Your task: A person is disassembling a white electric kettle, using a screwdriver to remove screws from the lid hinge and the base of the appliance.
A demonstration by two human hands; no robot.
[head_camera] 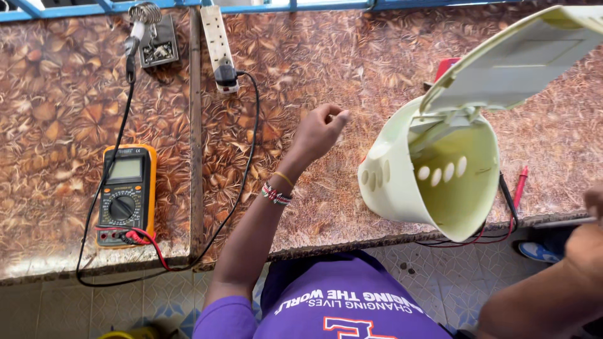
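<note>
My left hand is raised over the middle of the brown patterned worktop, fingers pinched together; whether something tiny is between them does not show. Beaded bracelets circle that wrist. To its right a pale cream plastic kettle body lies on its side, its opening facing me and its lid swung open. My right hand is at the right edge, below the worktop's front edge, closed on a thin grey tool. It is mostly cut off by the frame.
A yellow multimeter with red and black leads lies front left. A soldering iron in its stand and a white power strip with a black plug sit at the back. A red probe and thin wires lie beside the kettle body.
</note>
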